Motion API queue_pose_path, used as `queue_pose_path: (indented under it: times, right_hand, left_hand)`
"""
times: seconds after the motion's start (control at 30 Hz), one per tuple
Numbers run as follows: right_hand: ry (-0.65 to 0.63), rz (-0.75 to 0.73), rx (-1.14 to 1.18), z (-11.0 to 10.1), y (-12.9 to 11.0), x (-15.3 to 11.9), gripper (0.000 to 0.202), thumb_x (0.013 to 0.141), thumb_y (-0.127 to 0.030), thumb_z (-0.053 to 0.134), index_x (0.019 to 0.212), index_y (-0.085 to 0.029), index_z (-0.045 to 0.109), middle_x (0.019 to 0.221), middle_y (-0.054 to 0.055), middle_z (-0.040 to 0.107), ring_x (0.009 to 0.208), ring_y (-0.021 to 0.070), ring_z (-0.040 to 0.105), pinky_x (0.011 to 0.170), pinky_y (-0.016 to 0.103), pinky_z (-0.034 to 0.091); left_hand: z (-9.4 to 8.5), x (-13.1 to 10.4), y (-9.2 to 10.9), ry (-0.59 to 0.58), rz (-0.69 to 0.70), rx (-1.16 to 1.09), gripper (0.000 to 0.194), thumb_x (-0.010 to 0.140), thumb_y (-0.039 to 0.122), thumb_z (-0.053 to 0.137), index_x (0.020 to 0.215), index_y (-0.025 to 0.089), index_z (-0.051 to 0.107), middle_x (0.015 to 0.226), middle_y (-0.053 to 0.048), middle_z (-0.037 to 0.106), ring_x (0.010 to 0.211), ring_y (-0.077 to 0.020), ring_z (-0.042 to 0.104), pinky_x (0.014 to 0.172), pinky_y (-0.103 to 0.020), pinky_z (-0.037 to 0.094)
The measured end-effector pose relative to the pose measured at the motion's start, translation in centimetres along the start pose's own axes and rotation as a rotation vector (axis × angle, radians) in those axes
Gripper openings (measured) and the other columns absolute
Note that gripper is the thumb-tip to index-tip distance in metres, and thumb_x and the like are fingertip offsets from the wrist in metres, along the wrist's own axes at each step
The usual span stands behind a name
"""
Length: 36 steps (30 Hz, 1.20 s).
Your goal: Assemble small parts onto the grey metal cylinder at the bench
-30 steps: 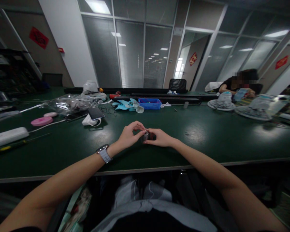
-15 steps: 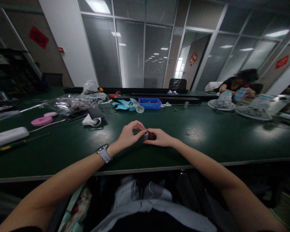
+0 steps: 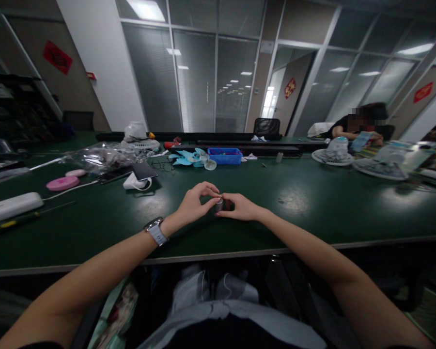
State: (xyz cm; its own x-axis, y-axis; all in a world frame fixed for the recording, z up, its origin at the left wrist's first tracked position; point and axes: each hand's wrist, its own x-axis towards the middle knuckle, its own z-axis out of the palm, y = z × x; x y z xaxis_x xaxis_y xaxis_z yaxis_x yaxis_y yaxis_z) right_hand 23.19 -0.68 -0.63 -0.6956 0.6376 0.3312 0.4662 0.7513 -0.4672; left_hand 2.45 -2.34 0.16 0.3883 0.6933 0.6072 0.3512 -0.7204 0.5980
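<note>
A small grey metal cylinder (image 3: pixel 219 205) stands upright on the green table between my two hands, close to the front edge. My right hand (image 3: pixel 240 207) is closed around its right side, thumb on the near side and fingers behind. With thumb and forefinger, my left hand (image 3: pixel 198 201) pinches at the cylinder's top. The fingers hide part of the cylinder, and its fine detail is too small to make out.
Beyond my hands are a blue bin (image 3: pixel 225 156), light-blue fan blades (image 3: pixel 191 157) and another small cylinder (image 3: pixel 279 157). Leftward lie a white adapter (image 3: pixel 135 182), a power strip (image 3: pixel 14 207) and a yellow-black screwdriver (image 3: pixel 10 225). Fan parts (image 3: pixel 332 152) and a person sit far right.
My left thumb and forefinger have shifted very slightly at the top of the cylinder. My right hand keeps its place, and the cylinder stays where it was.
</note>
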Motion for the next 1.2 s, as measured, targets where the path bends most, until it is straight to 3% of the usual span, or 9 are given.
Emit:
queue_pose_path:
  times: [0.3, 0.57, 0.77, 0.93, 1.2]
  right_hand:
    - [-0.022, -0.016, 0.035, -0.19, -0.36, -0.05, 0.044, 0.080, -0.045, 0.065, 0.112, -0.016, 0.059, 0.084, 0.002, 0.062, 0.069, 0.0125, 0.053, 0.063, 0.023, 0.040]
    - [-0.019, -0.021, 0.032, -0.09, -0.20, -0.05, 0.045, 0.080, -0.047, 0.064, 0.113, -0.016, 0.058, 0.083, 0.001, 0.061, 0.068, 0.0121, 0.053, 0.062, 0.023, 0.040]
    - [-0.002, -0.027, 0.006, -0.14, -0.33, -0.04, 0.040, 0.079, -0.048, 0.065, 0.101, -0.014, 0.061, 0.078, 0.001, 0.060, 0.067, 0.0122, 0.053, 0.061, 0.023, 0.039]
    - [-0.007, -0.003, 0.005, -0.02, -0.14, -0.06, 0.044, 0.079, -0.050, 0.064, 0.103, -0.014, 0.059, 0.079, 0.002, 0.061, 0.068, 0.0131, 0.055, 0.062, 0.024, 0.041]
    - [-0.015, 0.003, 0.005, -0.11, -0.13, -0.07, 0.045, 0.079, -0.051, 0.064, 0.105, -0.014, 0.059, 0.080, 0.002, 0.062, 0.068, 0.0131, 0.056, 0.062, 0.024, 0.041]
  left_hand:
    - [-0.20, 0.12, 0.03, 0.050, -0.030, 0.013, 0.031, 0.076, 0.033, 0.070, 0.100, 0.019, 0.056, 0.079, -0.002, 0.071, 0.080, -0.0184, 0.068, 0.082, -0.034, 0.050]
    - [-0.18, 0.14, -0.09, 0.055, -0.041, -0.004, 0.033, 0.075, 0.035, 0.071, 0.098, 0.018, 0.056, 0.077, -0.002, 0.071, 0.078, -0.0178, 0.068, 0.080, -0.033, 0.050]
    - [-0.15, 0.26, -0.34, -0.035, -0.036, -0.076, 0.028, 0.080, 0.029, 0.066, 0.103, 0.018, 0.055, 0.093, -0.006, 0.073, 0.090, -0.0191, 0.068, 0.088, -0.035, 0.049]
    - [-0.04, 0.31, -0.12, -0.133, -0.048, -0.196, 0.024, 0.085, 0.027, 0.059, 0.106, 0.018, 0.051, 0.098, -0.007, 0.072, 0.096, -0.0189, 0.067, 0.090, -0.036, 0.049]
    - [-0.06, 0.37, -0.18, -0.126, -0.064, -0.195, 0.025, 0.083, 0.026, 0.061, 0.105, 0.018, 0.051, 0.098, -0.008, 0.072, 0.095, -0.0201, 0.067, 0.090, -0.039, 0.048]
